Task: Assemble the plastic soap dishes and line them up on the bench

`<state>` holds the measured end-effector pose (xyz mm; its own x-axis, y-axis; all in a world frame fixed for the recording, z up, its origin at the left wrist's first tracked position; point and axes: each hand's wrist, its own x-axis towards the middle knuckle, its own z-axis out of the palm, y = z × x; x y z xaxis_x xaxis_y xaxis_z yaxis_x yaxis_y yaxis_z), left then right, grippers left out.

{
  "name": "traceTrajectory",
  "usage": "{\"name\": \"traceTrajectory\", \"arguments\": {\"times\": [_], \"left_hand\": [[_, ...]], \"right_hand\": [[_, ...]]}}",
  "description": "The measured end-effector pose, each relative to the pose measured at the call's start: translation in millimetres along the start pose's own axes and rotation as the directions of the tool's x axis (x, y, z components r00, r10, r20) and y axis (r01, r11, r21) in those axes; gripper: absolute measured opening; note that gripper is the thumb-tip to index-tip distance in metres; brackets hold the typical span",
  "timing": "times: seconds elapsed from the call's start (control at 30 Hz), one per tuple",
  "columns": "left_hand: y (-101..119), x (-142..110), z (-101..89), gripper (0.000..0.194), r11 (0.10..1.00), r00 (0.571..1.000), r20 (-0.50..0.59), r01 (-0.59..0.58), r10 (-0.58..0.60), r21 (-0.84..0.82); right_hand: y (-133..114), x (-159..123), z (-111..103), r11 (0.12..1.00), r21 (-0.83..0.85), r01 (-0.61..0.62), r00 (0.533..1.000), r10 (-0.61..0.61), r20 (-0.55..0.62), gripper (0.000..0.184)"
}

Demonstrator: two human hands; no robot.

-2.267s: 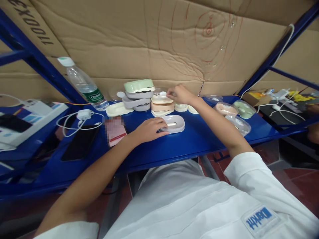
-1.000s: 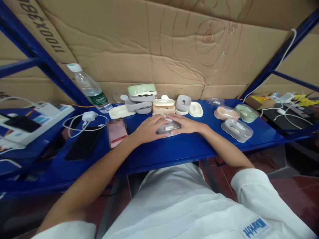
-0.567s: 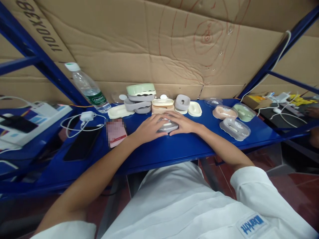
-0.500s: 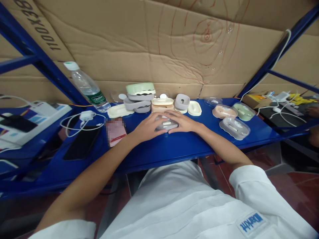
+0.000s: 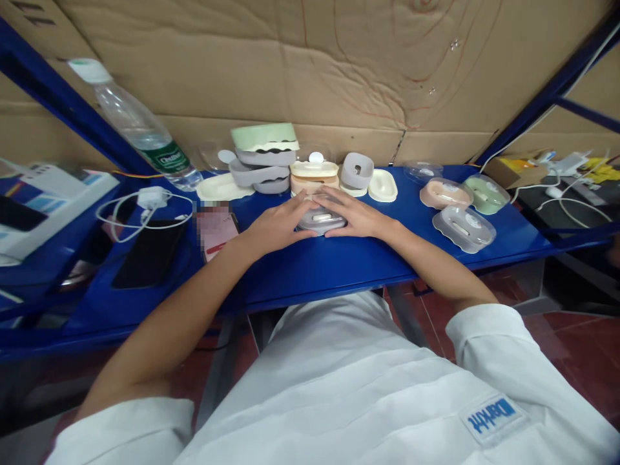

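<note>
A grey soap box with a clear lid [image 5: 321,221] rests on the blue table in front of me. My left hand [image 5: 277,224] curves round its left side and my right hand [image 5: 362,217] round its right, with fingertips meeting over the far edge and thumbs on the near side. Fingers hide part of the box. Right behind it stand a stacked peach and cream soap box [image 5: 314,172] and a grey dish [image 5: 357,170]. To the left is a stack of grey trays [image 5: 256,171] topped by a green dish [image 5: 264,136].
Lidded soap boxes in peach [image 5: 444,194], green [image 5: 487,194] and grey [image 5: 464,229] sit at the right. Cream trays [image 5: 382,186] lie behind. At the left are a water bottle [image 5: 145,139], a white charger [image 5: 152,197], a black phone [image 5: 150,255] and a pink phone [image 5: 217,230].
My view has tipped down and shifted slightly, so the table contents appear higher. Both hands stay round the grey soap box, fingers adjusted a little.
</note>
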<state>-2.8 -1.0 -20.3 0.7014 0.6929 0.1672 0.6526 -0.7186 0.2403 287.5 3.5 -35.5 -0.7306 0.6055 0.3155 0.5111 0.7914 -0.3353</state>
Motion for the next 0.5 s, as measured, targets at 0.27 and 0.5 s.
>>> {"name": "traceTrajectory", "arguments": {"times": [0.27,0.5], "left_hand": [[13,-3,5.0,0.080,0.990,0.997,-0.042,-0.052,0.058,0.132],[11,-3,13.3,0.080,0.976,0.996,-0.051,-0.059,0.071,0.209]], "right_hand": [[-3,1,0,0.996,-0.090,0.003,1.000,-0.001,0.025,0.099],[-5,-4,1,0.994,-0.103,-0.034,0.999,0.037,0.028,0.102]]}}
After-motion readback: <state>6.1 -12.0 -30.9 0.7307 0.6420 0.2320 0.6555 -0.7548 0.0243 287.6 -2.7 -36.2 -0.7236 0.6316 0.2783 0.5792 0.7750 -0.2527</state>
